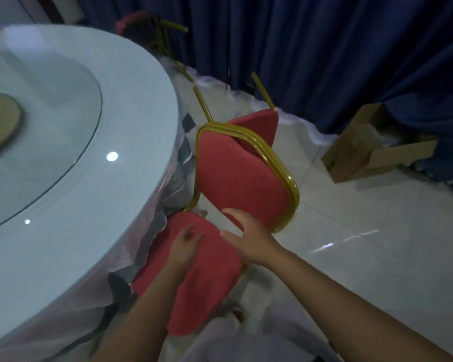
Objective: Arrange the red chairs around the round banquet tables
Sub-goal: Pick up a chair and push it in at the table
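A red chair with a gold frame stands beside the round banquet table [131, 105]. Its seat [202, 288] is low in the middle of the view and its backrest [236, 173] rises just beyond. My left hand [185, 248] rests on the seat with relaxed fingers. My right hand [246, 237] is spread at the bottom of the backrest, thumb on the red padding. Behind the backrest a second red chair [259, 126] sits tilted, with gold legs [263, 94] pointing up. A third red chair [141, 27] stands far back by the curtain, blurred.
The table carries a glass turntable [37, 113] and a draped white cloth [147, 244] reaching the seat. Dark blue curtains [324, 48] close off the back. An open cardboard box [372, 155] lies on the pale tiled floor [364, 244] at the right.
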`<control>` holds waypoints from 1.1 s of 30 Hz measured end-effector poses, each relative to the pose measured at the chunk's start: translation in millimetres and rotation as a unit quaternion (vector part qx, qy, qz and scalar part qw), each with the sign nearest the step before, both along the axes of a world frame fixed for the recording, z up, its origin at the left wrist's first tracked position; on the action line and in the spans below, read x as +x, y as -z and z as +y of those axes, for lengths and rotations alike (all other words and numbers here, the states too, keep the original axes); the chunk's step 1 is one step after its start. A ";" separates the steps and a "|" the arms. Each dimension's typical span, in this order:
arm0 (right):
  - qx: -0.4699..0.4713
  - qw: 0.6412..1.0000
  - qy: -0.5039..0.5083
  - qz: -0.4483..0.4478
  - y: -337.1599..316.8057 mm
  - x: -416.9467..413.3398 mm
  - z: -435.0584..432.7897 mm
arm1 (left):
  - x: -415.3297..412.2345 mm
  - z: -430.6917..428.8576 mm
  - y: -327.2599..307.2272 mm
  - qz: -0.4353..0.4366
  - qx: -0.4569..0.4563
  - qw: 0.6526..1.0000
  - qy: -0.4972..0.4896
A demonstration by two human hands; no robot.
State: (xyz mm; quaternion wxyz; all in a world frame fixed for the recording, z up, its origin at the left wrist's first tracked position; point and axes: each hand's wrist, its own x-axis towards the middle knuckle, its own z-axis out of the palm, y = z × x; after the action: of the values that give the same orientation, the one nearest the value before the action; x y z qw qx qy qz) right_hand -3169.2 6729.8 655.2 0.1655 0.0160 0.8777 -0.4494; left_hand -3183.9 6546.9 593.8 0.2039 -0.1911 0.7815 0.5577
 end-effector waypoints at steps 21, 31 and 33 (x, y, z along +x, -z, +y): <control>-0.186 0.933 0.303 0.054 -26.8 -43.2 423.6 | -115.7 424.5 -87.6 0.011 0.106 0.994 0.003; -0.193 0.935 0.297 0.011 -2.0 -169.0 554.2 | -234.7 521.1 -40.7 -0.039 0.072 0.997 -0.008; -0.175 0.940 0.292 0.020 -4.8 -211.4 585.9 | -278.3 545.4 -32.1 -0.039 0.084 0.996 -0.015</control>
State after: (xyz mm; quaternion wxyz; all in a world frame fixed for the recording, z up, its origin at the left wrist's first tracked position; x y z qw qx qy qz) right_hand -3380.6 7315.7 660.0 0.0095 0.2333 0.7448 -0.6251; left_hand -3462.2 7092.2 625.9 0.2409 -0.2064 0.7206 0.6165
